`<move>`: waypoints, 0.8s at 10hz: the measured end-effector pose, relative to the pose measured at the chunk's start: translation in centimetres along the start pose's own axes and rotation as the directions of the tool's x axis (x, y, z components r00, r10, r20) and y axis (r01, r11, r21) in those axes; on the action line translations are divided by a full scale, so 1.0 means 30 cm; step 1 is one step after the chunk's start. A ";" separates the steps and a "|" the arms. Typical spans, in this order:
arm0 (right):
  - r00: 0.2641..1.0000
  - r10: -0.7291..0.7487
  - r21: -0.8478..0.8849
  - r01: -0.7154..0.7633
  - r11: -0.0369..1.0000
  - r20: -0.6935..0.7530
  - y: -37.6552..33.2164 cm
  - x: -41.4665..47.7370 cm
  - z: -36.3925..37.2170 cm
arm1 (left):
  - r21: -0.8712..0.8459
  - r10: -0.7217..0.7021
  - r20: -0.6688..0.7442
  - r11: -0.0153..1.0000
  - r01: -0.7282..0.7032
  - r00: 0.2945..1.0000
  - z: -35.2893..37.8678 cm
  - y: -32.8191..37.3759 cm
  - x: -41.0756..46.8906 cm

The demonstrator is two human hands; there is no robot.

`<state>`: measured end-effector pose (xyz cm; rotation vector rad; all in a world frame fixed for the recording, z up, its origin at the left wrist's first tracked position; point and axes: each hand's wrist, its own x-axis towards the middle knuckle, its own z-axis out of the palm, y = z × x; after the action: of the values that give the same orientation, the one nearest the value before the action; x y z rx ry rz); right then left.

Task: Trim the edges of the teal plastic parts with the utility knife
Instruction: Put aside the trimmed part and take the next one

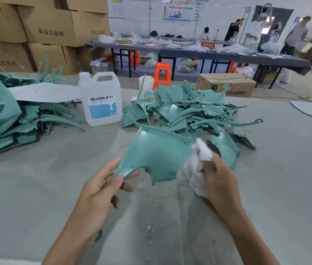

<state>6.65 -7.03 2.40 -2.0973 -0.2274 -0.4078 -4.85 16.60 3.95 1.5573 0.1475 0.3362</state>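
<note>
A curved teal plastic part point(157, 152) is held up above the grey table point(27, 188). My left hand point(103, 186) pinches its lower left corner between thumb and fingers. My right hand point(220, 182) grips a crumpled white cloth point(199, 161) that lies against the part's right edge. More teal parts lie in a heap point(187, 111) behind it and in a second heap point(8, 115) at the left. No utility knife is in view.
A white DEXCON jug point(101, 100) stands on the table between the two heaps. White sheets point(44, 92) lie on the left heap. Shavings point(159, 207) litter the table below the part. Cardboard boxes point(42, 27), orange stools point(162, 73) and people stand at the back.
</note>
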 end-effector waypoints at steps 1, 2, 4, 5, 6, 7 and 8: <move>0.982 0.188 0.490 -0.166 0.856 0.004 -0.021 -0.013 -0.020 | -0.321 -0.151 0.063 0.933 0.163 0.986 0.020 -0.005 -0.007; 0.979 0.172 0.725 -0.197 0.660 0.109 -0.102 -0.022 -0.028 | -0.550 -0.355 0.236 0.719 0.426 0.904 0.096 -0.007 -0.014; 0.843 -0.509 0.184 0.479 0.858 0.175 -0.235 -0.156 0.069 | 0.057 -0.691 0.454 0.653 0.755 0.563 0.233 0.019 -0.007; 0.661 -0.634 -0.060 0.710 0.702 0.402 -0.199 -0.128 0.074 | -0.087 -0.840 0.376 0.390 0.917 0.392 0.205 0.045 -0.068; 0.833 -0.446 -0.428 0.551 0.716 0.327 -0.170 0.015 0.024 | -0.297 -0.633 0.572 0.433 0.851 0.522 0.171 0.040 -0.108; 0.859 -0.430 -0.349 0.508 0.787 0.279 -0.169 0.016 0.032 | -0.344 -0.568 0.557 0.507 0.791 0.606 0.200 -0.016 -0.109; 0.649 -0.640 -0.184 0.746 0.640 0.411 -0.150 -0.095 0.096 | -0.315 -0.598 0.493 0.554 0.771 0.631 0.192 -0.001 -0.087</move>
<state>3.14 -2.21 3.47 -2.3405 -1.2929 -0.6038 -5.57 10.33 3.71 0.8909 0.3748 -0.5144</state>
